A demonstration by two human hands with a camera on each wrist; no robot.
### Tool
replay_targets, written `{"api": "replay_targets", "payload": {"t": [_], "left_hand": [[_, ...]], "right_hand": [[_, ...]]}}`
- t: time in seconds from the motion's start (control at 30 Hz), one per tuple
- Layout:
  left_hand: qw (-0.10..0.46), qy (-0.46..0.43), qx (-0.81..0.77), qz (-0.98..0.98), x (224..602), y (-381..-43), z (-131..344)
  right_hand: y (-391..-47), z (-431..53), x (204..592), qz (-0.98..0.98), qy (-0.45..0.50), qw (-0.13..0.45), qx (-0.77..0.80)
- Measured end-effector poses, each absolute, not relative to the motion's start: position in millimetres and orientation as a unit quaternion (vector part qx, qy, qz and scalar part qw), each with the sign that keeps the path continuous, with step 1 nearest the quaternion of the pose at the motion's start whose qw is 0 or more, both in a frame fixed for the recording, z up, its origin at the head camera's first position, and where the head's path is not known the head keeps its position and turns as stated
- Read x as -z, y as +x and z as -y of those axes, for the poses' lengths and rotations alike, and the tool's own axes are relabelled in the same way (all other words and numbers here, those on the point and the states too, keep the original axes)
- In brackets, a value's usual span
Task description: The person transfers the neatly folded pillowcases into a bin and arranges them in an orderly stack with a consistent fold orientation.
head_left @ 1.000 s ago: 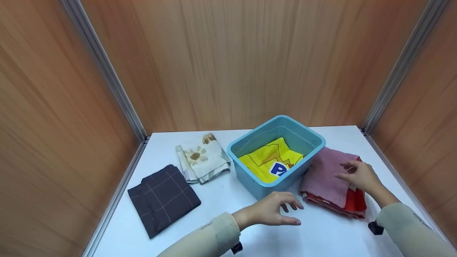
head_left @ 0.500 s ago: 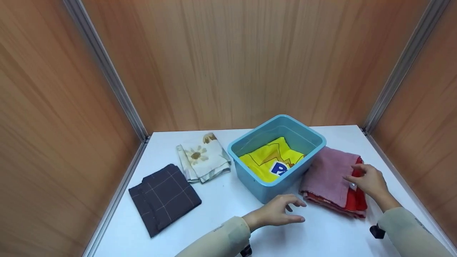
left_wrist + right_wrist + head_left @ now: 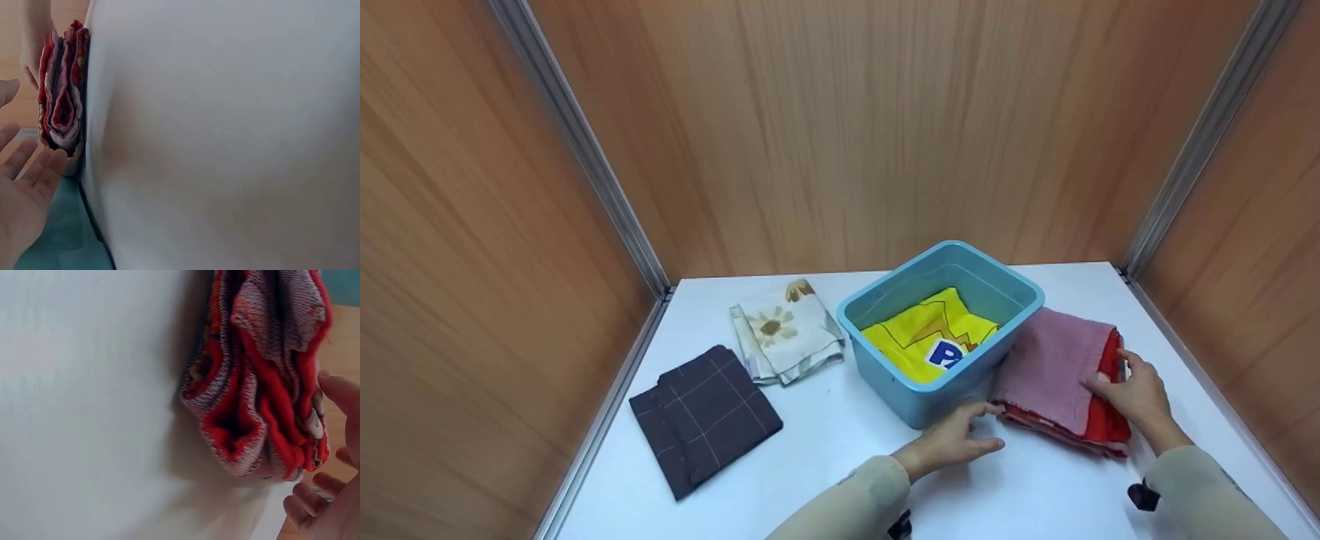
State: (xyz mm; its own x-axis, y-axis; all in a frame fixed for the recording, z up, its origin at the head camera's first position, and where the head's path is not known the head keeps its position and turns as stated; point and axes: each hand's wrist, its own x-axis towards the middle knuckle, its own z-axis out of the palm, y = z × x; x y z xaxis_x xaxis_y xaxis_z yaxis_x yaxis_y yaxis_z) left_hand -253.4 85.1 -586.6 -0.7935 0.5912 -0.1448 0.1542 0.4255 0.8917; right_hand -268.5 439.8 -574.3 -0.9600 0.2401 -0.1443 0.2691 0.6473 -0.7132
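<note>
A folded pink-and-red cloth [image 3: 1054,367] lies on the white table to the right of the blue bin [image 3: 900,397]; its layered edges show in both wrist views. My right hand [image 3: 1140,394] is at its right side, thumb over the top face and fingers beside the edge. In the right wrist view the fingers [image 3: 309,503] are spread, not closed round the cloth. My left hand [image 3: 949,442] reaches toward the cloth's near left corner in front of the bin, thumb and fingers apart. The left wrist view shows its fingertips [image 3: 56,160] beside the folded layers; contact is hard to tell.
Inside the bin lies a yellow cloth [image 3: 930,330] with a blue-and-white letter patch. Left of the bin are a folded floral cloth [image 3: 787,334] and a dark checked cloth [image 3: 705,420]. Wooden panels [image 3: 840,135] stand behind and on both sides of the table.
My right hand has moved right and down to the right edge of the pink-and-red cloth. My left hand has shifted slightly right, toward the cloth's left corner. The cloths and bin have stayed put.
</note>
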Motion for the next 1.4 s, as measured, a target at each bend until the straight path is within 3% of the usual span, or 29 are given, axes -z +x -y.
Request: {"api": "replay_targets", "payload": {"t": [0.47, 1.4], "left_hand": [[0.206, 0.190, -0.465, -0.840, 594, -256, -101], [0.229, 0.205, -0.435, -0.846, 599, -262, -109]], "right_hand": [[-272, -438, 582, -0.874, 0.177, 0.073, 0.446], [-276, -427, 576, -0.819, 0.274, 0.109, 0.492]]}}
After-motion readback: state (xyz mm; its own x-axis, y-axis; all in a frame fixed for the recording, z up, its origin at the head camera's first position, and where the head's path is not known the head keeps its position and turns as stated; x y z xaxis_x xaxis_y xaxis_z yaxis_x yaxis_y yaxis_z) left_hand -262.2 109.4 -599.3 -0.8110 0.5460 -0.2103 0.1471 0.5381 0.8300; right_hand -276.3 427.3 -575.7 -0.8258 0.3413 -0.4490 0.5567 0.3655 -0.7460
